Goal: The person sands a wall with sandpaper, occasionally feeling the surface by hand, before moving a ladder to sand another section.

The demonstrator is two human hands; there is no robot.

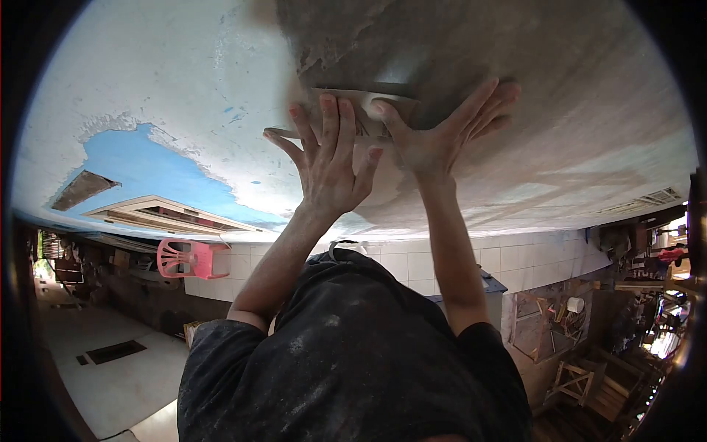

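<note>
A thin, curled sheet of sandpaper (361, 96) lies against the plastered wall (243, 88), one edge lifted. My left hand (328, 158) presses it with outstretched fingers, the thumb apart, and a narrow end of the sheet sticks out past the outer fingers. Beside it, my right hand (442, 140) is spread wide, its thumb laid on the sheet and its other fingers reaching over the darker grey plaster (560, 66). Pale dust coats both hands. Part of the sheet is hidden beneath the left fingers.
A blue painted patch (155, 166) with a ragged edge and a wooden-framed opening (169, 214) are on the left. A pink plastic chair (193, 258) stands by white tiles (409, 267). Wooden frames (574, 383) and clutter are at the right. My dusty black shirt (353, 353) fills the lower middle.
</note>
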